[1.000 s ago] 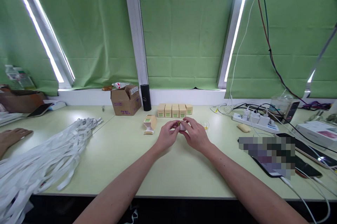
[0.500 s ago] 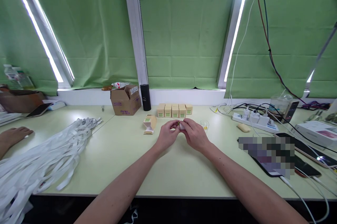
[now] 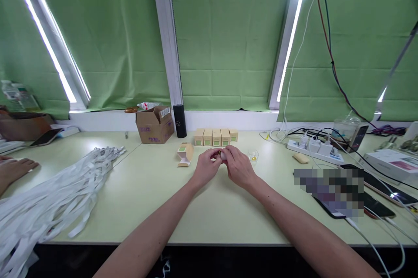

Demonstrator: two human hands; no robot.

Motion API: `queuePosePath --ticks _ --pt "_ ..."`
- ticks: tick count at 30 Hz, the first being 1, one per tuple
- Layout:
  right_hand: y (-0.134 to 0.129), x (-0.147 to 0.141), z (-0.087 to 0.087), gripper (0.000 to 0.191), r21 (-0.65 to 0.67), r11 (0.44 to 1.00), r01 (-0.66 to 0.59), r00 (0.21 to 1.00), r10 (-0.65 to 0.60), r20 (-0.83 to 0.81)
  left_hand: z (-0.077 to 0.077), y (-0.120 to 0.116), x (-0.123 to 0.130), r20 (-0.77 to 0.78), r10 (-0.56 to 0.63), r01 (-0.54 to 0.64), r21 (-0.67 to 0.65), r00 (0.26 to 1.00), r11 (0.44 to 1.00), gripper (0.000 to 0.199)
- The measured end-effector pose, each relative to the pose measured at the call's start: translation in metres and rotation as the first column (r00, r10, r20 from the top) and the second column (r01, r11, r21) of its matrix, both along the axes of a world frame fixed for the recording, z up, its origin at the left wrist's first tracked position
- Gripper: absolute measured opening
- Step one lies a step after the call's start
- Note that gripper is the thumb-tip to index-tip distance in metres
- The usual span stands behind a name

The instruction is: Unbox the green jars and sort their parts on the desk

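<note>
Over the middle of the table, my left hand [image 3: 206, 167] and my right hand [image 3: 239, 167] meet at their fingertips. Both are closed around a small white object [image 3: 223, 155] with a dark part on its left; fingers hide most of it, so its kind cannot be made out. Just right of my right hand lies a small clear container [image 3: 253, 156] with a yellowish bit inside. An opened small cardboard box [image 3: 185, 155] rests left of my left hand. Behind the hands, several small tan boxes [image 3: 216, 137] with green-marked labels stand in a row.
White straps [image 3: 75, 186] spread over the left side, beside another person's hand [image 3: 22, 168]. A brown carton [image 3: 155, 125] and black cylinder [image 3: 179, 121] stand at the back. To the right are a power strip [image 3: 315, 151], phones [image 3: 380, 184] and trailing cables.
My fingers have shifted slightly around the small white object, and less of it shows now. The whole view has moved a little; the boxes and the clear container stay in place.
</note>
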State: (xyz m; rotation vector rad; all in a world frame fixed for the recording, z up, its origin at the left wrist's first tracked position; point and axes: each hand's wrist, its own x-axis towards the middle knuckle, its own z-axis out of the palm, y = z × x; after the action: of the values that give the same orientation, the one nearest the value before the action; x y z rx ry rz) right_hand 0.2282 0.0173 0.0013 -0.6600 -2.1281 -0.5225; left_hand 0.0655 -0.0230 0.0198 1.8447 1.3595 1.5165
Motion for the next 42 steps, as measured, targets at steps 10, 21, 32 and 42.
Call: queuePosePath --ticks 10,21,32,42 --pt "-0.001 -0.002 0.0 0.032 -0.092 0.996 0.016 1.0 -0.017 -0.005 0.005 -0.003 0.003 0.059 -0.07 0.073 -0.059 0.996 0.996 0.036" --pt "0.002 0.012 -0.003 0.029 -0.353 0.888 -0.296 0.94 0.204 -0.274 -0.005 -0.002 -0.015 -0.107 -0.06 0.067 0.063 0.992 0.996 0.044" --pt "0.003 0.001 -0.006 0.02 -0.406 0.741 -0.535 0.797 0.282 -0.534 0.001 0.0 -0.01 -0.059 -0.106 0.108 0.047 0.993 0.993 0.034" --pt "0.008 0.002 -0.004 0.036 -0.426 0.611 -0.667 0.605 0.111 -0.788 -0.01 0.012 -0.018 0.113 -0.13 0.127 0.034 0.985 0.991 0.034"
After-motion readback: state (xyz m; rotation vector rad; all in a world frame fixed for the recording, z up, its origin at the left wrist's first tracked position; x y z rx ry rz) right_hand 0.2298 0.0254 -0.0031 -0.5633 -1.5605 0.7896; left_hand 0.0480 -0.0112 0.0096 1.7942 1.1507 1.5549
